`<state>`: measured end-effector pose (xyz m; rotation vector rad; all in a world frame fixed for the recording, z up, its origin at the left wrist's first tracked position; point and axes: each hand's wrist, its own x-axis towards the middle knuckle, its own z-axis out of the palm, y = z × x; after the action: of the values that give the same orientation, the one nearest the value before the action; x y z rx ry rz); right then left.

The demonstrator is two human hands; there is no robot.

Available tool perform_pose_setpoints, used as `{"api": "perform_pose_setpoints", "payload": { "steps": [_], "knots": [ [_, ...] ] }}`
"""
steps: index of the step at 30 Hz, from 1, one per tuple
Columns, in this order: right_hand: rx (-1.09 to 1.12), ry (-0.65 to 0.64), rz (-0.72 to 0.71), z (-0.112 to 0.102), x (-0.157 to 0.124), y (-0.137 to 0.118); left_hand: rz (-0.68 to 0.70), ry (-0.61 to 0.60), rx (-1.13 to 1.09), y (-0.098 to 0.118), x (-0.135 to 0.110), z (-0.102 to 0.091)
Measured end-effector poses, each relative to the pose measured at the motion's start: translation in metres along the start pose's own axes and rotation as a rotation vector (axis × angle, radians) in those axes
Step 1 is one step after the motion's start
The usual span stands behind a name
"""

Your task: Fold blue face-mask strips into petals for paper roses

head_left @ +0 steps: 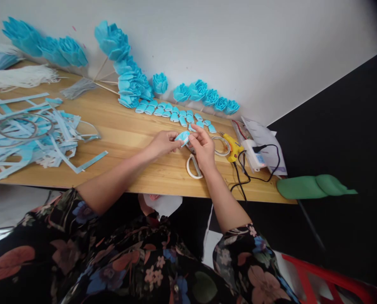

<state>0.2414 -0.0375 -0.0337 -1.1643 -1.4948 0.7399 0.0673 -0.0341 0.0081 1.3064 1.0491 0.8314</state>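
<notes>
A small light-blue petal piece (183, 137) is held between my two hands, above the wooden table. My left hand (164, 143) pinches its left side between thumb and fingers. On its right side, my right hand (203, 145) grips it with thumb and forefinger, the other fingers raised. Just beyond the hands lie rows of similar blue petal pieces (158, 111). Below my right hand rests a white D-shaped ring (193, 167). To the right, a yellow glue gun (231, 145) lies beside a roll of tape (220, 145).
Blue flowers (198, 90) lean along the wall, some on sticks. Blue and white strips (61, 135) are heaped at left, near white stringy bundles (23, 77). A white power strip (254, 155) with black cables sits right, near a green bottle (305, 187) at the table's end.
</notes>
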Motion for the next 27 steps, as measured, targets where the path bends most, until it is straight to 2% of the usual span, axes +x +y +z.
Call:
{"api": "perform_pose_setpoints", "payload": {
  "steps": [3,10,21,27],
  "knots": [
    [0.014,0.027,0.021,-0.0012,0.0003,-0.004,-0.014,0.006,-0.007,0.0004,0.0002,0.0],
    [0.084,-0.043,0.03,-0.0012,0.0,-0.0065,0.021,-0.008,-0.102,-0.0005,0.0006,-0.001],
    [-0.011,-0.063,-0.021,-0.0025,0.0006,-0.0035,-0.016,0.016,-0.141,-0.002,0.0021,-0.0024],
    [0.03,-0.116,0.026,-0.0012,0.0003,-0.0021,0.003,0.04,-0.167,-0.0024,0.0032,-0.0035]
  ]
}}
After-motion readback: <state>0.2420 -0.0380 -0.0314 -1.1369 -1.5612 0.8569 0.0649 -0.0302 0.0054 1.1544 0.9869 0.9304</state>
